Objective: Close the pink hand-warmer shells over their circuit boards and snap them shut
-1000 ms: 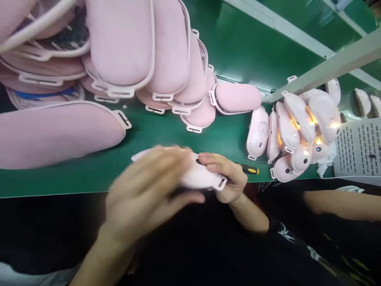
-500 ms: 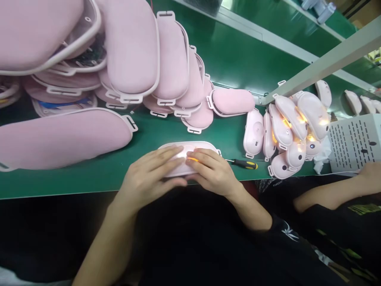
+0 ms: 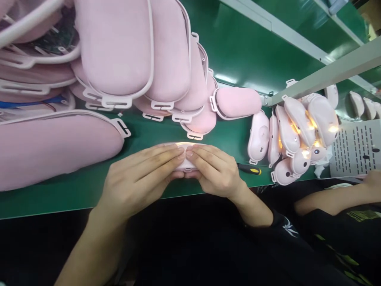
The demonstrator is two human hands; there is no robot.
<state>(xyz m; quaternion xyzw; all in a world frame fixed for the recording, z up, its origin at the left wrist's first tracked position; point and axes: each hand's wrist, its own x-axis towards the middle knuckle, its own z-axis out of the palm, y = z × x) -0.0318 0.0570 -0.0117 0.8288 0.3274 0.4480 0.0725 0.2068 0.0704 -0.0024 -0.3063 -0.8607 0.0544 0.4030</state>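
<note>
A pink oval casing (image 3: 185, 162) is lying on the green table (image 3: 74, 194) close to its near edge, and only a narrow strip of it is seen between the fingers laid over it; a warm glow shows along its far rim. It is covered from the left by the left hand (image 3: 139, 180), whose fingers are stretched nearly flat across the top with the thumb tucked against the near side. From the right it is pressed by the right hand (image 3: 216, 171), fingers likewise extended and meeting those of the left over the middle of the casing, so that it is clasped between both hands. Just beside the right hand a screwdriver (image 3: 249, 169) with a yellow and black handle is lying on the table. Further right, a cluster of lit pink units (image 3: 293, 139) is stacked together. A large heap of pink shells (image 3: 133, 59) is piled behind and to the left. At the far right, another person's forearm (image 3: 330, 200) is resting near a perforated grey box (image 3: 355, 149)
</note>
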